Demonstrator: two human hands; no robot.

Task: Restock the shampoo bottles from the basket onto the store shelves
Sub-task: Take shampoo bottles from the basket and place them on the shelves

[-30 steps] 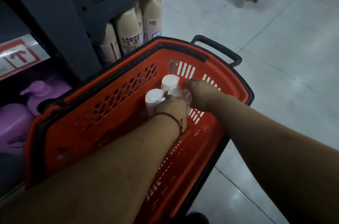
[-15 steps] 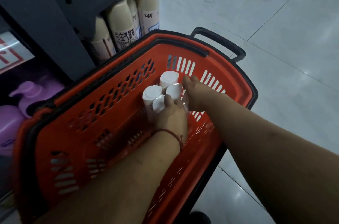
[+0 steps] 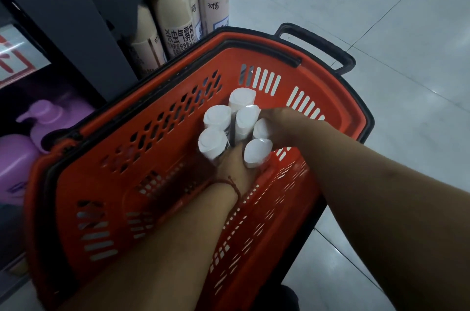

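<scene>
Reaching: both hands are down inside the red basket (image 3: 101,191).
Shampoo bottles (image 3: 216,117): six, white-capped, upright, bunched at the basket's far end.
Right hand (image 3: 287,127): fingers curled round the bunch's right-side bottles.
Left hand (image 3: 231,165): wedged between the near bottles; grip hidden, cannot tell.
Shelf (image 3: 76,5): grey, beside the basket.

The basket (image 3: 106,191) is red moulded plastic with a slight sheen; the bottles (image 3: 217,117) have smooth white plastic caps. The floor (image 3: 381,30) is glossy tile (light reflects off it), the shelf (image 3: 76,5) matt grey metal.
</scene>
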